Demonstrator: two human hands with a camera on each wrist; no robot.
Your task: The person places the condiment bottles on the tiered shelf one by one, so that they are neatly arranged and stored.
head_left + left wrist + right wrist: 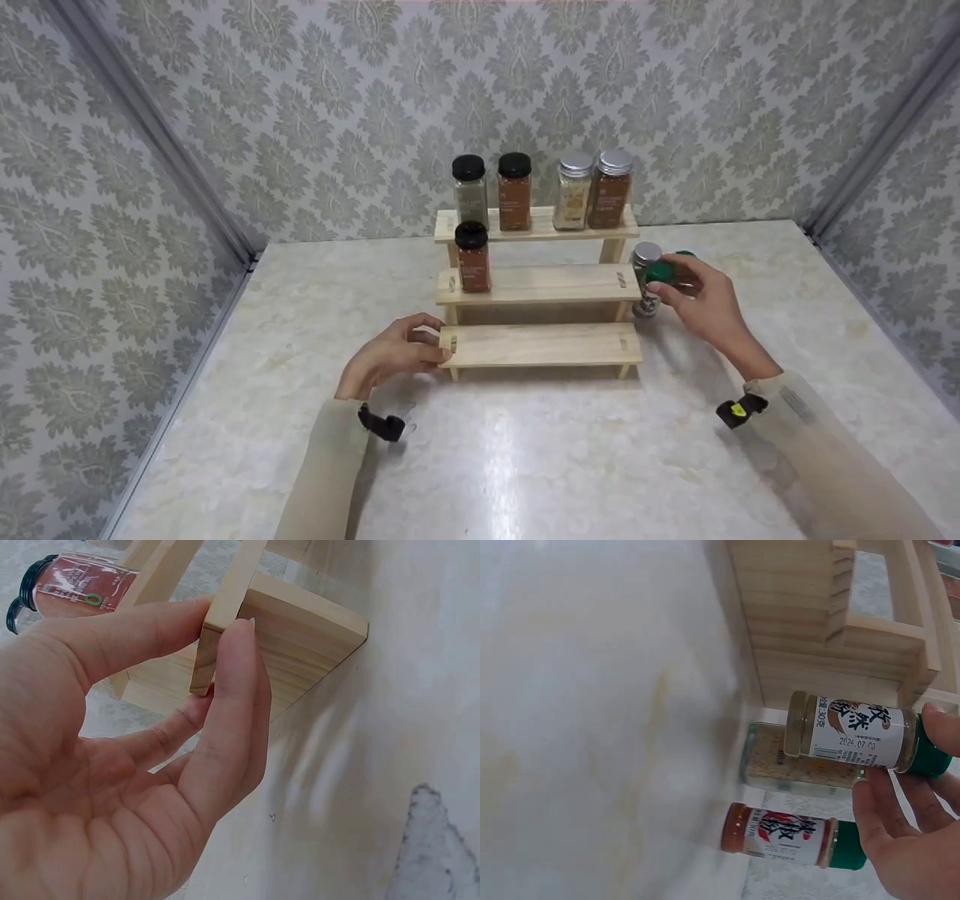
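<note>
My left hand [391, 349] pinches the left end of the lowest shelf of a three-tier wooden spice rack [541, 346], thumb and fingers around the board's edge in the left wrist view. At the rack's right side, my right hand [703, 301] grips a spice jar [855, 731] by its green cap. This jar has a white label and greenish-brown powder, and it stands upright in the head view. Behind it is a silver-capped glass jar [646, 255], partly hidden. Beside that, a green-capped jar of red powder [784, 835] stands on the table, mostly covered by my right hand in the head view.
On the top shelf stand two black-capped jars, one grey-green [471, 199] and one orange-red [514, 196], and two silver-capped jars, one pale [573, 196] and one red-brown [611, 195]. A black-capped red jar [474, 266] occupies the middle shelf's left end. Patterned walls [390, 112] enclose the table [480, 457].
</note>
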